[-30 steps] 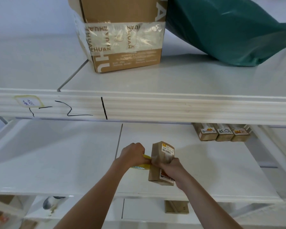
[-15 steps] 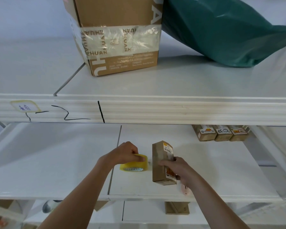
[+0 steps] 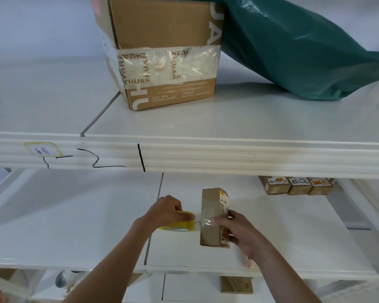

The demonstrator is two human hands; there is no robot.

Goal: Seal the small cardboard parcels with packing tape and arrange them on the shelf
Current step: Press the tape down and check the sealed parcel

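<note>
A small brown cardboard parcel (image 3: 210,235) stands on edge on the white middle shelf (image 3: 293,241). My right hand (image 3: 236,228) grips its right side, thumb pressing clear tape onto its near face. My left hand (image 3: 166,213) grips a yellow roll of packing tape (image 3: 182,227) just left of the parcel. A short strip of clear tape stretches from the roll to the parcel. Three small parcels (image 3: 295,185) stand in a row at the back right of the same shelf.
On the upper shelf (image 3: 206,125) sit a large taped cardboard box (image 3: 162,53) and a green plastic bag (image 3: 293,47). The upper shelf's front lip (image 3: 206,156) carries black marks and a label. A brown box (image 3: 235,285) lies on a lower level.
My left hand has drawn the tape roll away from the parcel to the left, stretching a strip of tape. My right hand has shifted to press the tape on the parcel.
</note>
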